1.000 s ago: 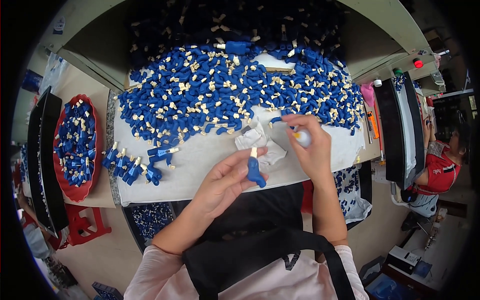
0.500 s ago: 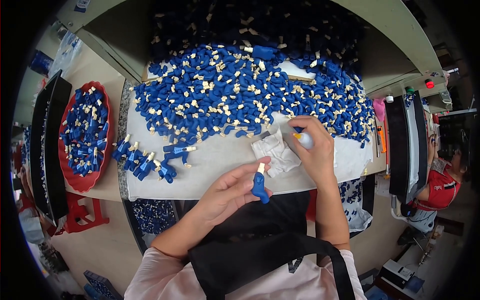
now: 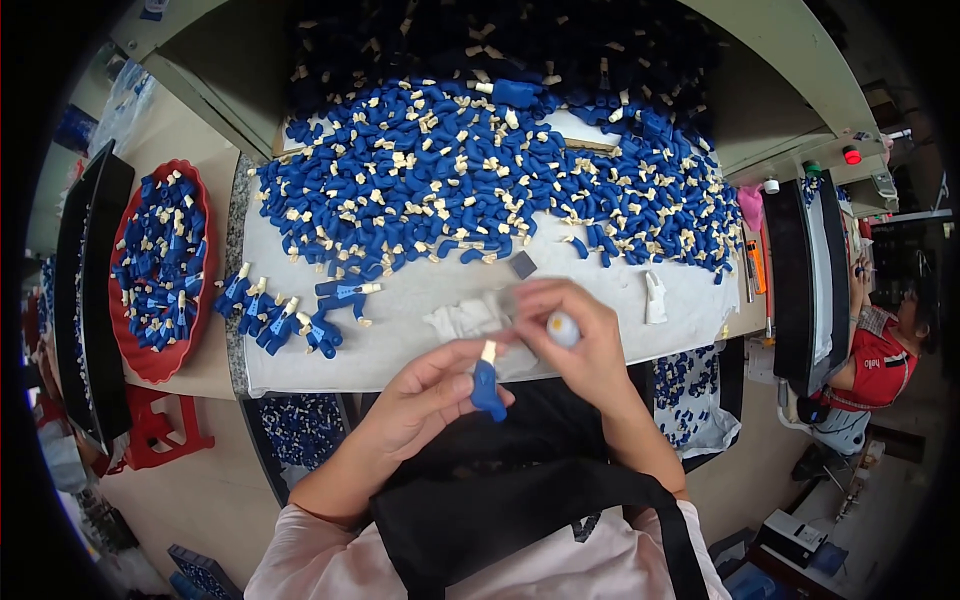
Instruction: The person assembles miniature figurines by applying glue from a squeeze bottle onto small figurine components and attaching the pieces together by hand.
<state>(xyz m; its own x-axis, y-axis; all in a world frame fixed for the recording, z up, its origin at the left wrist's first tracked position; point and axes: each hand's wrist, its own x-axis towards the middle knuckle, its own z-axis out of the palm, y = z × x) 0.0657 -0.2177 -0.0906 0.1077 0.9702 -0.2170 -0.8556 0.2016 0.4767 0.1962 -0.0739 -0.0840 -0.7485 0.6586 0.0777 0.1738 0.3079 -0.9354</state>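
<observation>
Over the table's front edge, my left hand [image 3: 430,395] grips a small blue figurine body [image 3: 486,388] between thumb and fingers, its cream neck peg pointing up. My right hand [image 3: 580,340] is closed around a small white bottle with a yellow tip [image 3: 563,328]. The right fingertips, smeared by motion, are close to the left fingertips; whether they pinch anything else cannot be made out. Just beyond the hands lies a crumpled white cloth [image 3: 465,318]. Several assembled blue figurine bodies [image 3: 285,318] lie in a row to the left.
A large heap of blue arm parts with cream hands [image 3: 420,180] covers the back of the white-covered table [image 3: 400,365]. A red scalloped tray [image 3: 205,290] of figurine bodies stands left. A dark square block [image 3: 523,264] lies mid-table. A co-worker [image 3: 885,345] sits far right.
Both hands have moved left, and the right hand has come down to the left one. The white cloth has shifted left, and a dark square block now shows behind it.
</observation>
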